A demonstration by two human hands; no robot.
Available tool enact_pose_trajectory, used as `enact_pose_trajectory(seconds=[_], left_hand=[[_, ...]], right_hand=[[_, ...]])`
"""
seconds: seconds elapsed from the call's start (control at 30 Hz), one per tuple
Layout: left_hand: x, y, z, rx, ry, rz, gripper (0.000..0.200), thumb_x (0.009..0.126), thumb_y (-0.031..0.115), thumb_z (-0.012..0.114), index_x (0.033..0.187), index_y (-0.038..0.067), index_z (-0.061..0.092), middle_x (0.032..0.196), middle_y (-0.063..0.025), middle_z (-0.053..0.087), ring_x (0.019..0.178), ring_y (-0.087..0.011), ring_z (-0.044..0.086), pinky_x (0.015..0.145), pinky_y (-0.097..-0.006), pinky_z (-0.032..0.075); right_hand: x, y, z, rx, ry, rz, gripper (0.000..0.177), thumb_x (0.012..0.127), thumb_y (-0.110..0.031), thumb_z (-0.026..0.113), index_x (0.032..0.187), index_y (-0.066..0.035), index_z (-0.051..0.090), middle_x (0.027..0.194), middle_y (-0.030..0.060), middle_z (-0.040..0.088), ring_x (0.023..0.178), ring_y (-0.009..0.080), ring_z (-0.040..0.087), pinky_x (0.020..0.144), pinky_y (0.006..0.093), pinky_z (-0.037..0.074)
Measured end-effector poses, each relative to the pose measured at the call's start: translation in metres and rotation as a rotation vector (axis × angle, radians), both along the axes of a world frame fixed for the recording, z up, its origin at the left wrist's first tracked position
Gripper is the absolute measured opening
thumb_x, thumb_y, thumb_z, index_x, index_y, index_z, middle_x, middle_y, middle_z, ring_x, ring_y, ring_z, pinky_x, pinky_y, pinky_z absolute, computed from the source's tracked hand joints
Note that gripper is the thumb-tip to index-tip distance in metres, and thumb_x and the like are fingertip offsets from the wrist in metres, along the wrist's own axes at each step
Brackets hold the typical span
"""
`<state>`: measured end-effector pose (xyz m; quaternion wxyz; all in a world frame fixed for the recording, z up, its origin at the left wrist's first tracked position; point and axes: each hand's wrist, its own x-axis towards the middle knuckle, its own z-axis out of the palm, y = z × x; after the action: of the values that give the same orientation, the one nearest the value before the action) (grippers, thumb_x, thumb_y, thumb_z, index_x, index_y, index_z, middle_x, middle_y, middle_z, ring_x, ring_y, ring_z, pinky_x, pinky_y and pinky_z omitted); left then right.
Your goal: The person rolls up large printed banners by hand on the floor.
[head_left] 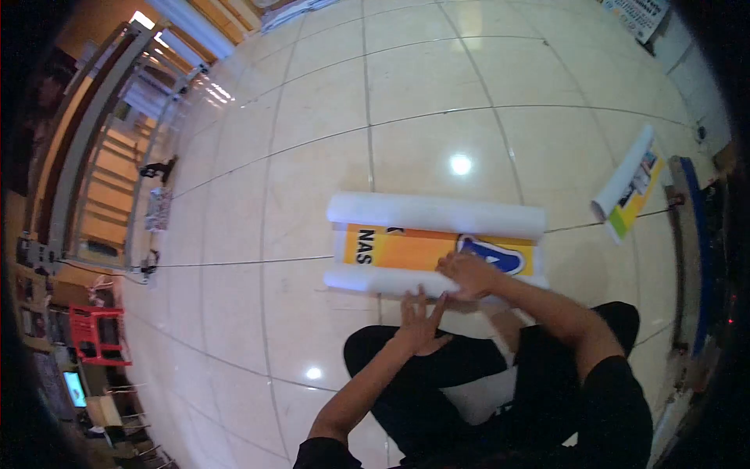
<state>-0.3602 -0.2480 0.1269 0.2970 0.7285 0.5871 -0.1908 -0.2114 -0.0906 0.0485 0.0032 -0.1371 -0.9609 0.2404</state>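
A printed vinyl banner (414,248) lies on the tiled floor in front of my crossed legs. It is rolled from both ends, with a white far roll (437,213) and a white near roll (375,279). Between them shows an orange-yellow strip with black letters and a blue shape. My right hand (473,275) lies over the near roll and the printed strip, its fingers pointing left. My left hand (419,327) has its fingers spread, fingertips at the near roll's front edge. Neither palm shows.
Another partly rolled print (629,187) lies at the right, beside a long blue-edged machine or frame (691,242). A metal-framed machine (94,148) stands at the left, with a red plastic chair (99,334) below it. Sheets (637,16) lie at the upper right.
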Motion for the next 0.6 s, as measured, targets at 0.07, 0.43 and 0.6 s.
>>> enact_pose_trajectory(seconds=[0.07,0.43,0.6], left_hand=[[-0.013,-0.001,-0.034,0.166,0.033,0.026,0.099,0.085,0.056,0.059,0.152,0.002,0.008,0.152,-0.0355,0.004,0.140,-0.0554,0.001,0.111,-0.0668,0.003],[-0.060,0.171,-0.068,0.481,-0.159,0.010,0.091,0.067,0.052,0.077,0.137,0.006,0.042,0.139,-0.0211,0.041,0.133,-0.0380,0.034,0.107,-0.0532,0.030],[-0.065,0.210,-0.078,0.527,-0.073,-0.020,0.067,0.055,0.044,0.084,0.105,0.006,0.060,0.109,-0.0145,0.063,0.103,-0.0337,0.060,0.088,-0.0431,0.049]], right_hand=[[-0.002,0.039,0.014,0.154,0.106,0.058,0.062,0.076,-0.051,0.064,0.124,-0.012,0.058,0.138,0.0169,0.047,0.130,0.0364,0.040,0.106,0.0613,0.027],[-0.017,0.118,0.027,0.241,-0.099,-0.294,0.068,0.083,-0.057,0.058,0.128,-0.007,0.055,0.146,0.0180,0.038,0.130,0.0380,0.040,0.102,0.0565,0.035],[0.055,0.070,-0.004,0.063,-0.156,-0.632,0.076,0.082,-0.062,0.057,0.140,-0.014,0.046,0.144,0.0170,0.040,0.134,0.0370,0.036,0.110,0.0553,0.025]])
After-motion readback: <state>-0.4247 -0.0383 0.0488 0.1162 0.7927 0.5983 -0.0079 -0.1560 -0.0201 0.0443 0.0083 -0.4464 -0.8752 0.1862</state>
